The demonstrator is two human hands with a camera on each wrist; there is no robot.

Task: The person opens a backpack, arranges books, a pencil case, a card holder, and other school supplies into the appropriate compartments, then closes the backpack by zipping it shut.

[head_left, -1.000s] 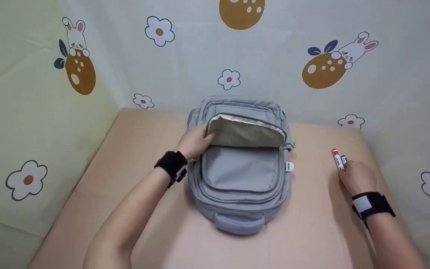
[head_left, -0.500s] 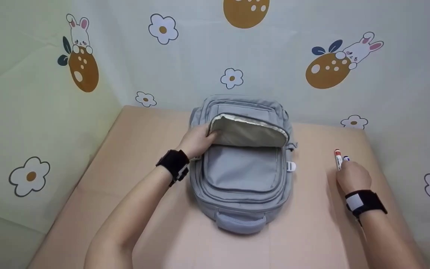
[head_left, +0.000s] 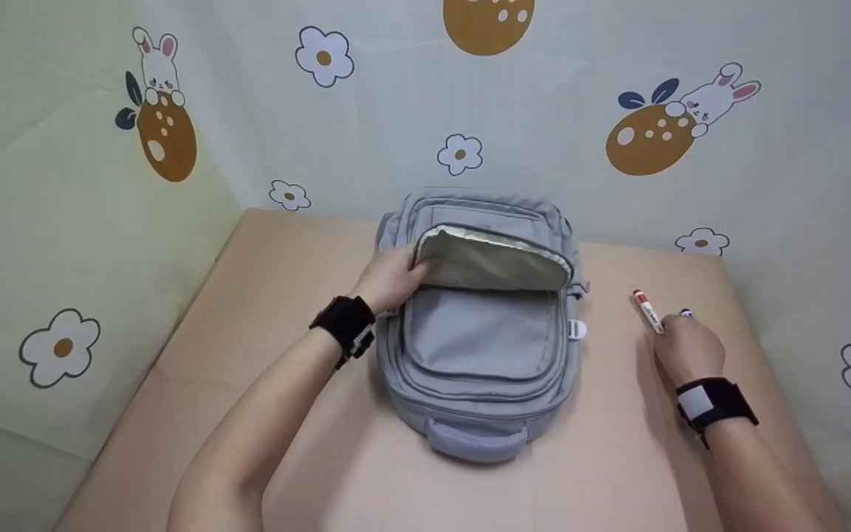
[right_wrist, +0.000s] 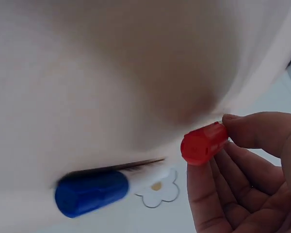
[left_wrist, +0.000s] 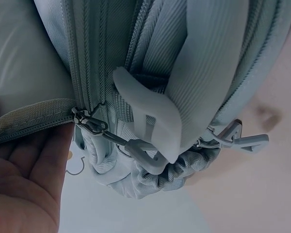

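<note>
A grey backpack (head_left: 479,336) lies on the table with its front pocket flap (head_left: 498,264) folded up, showing the pale lining. My left hand (head_left: 388,279) holds the flap's left edge; in the left wrist view, the fingers (left_wrist: 26,160) lie under its zippered rim (left_wrist: 34,119). To the right of the bag, my right hand (head_left: 691,351) pinches a red-ended white marker (head_left: 647,312) between thumb and fingers. A blue-ended marker (right_wrist: 92,194) lies on the table beside it, mostly hidden behind the right hand in the head view.
The pinkish table (head_left: 285,414) meets patterned cloth walls (head_left: 381,125) at the back and sides. A white buckle (head_left: 577,329) sticks out from the bag's right side, and its carry handle (head_left: 477,441) faces the near edge. Zipper pulls (left_wrist: 145,156) dangle at the bag's left side.
My right hand has shifted left with the red marker, which is now tilted and apart from the blue one. The left hand keeps its hold on the flap.
</note>
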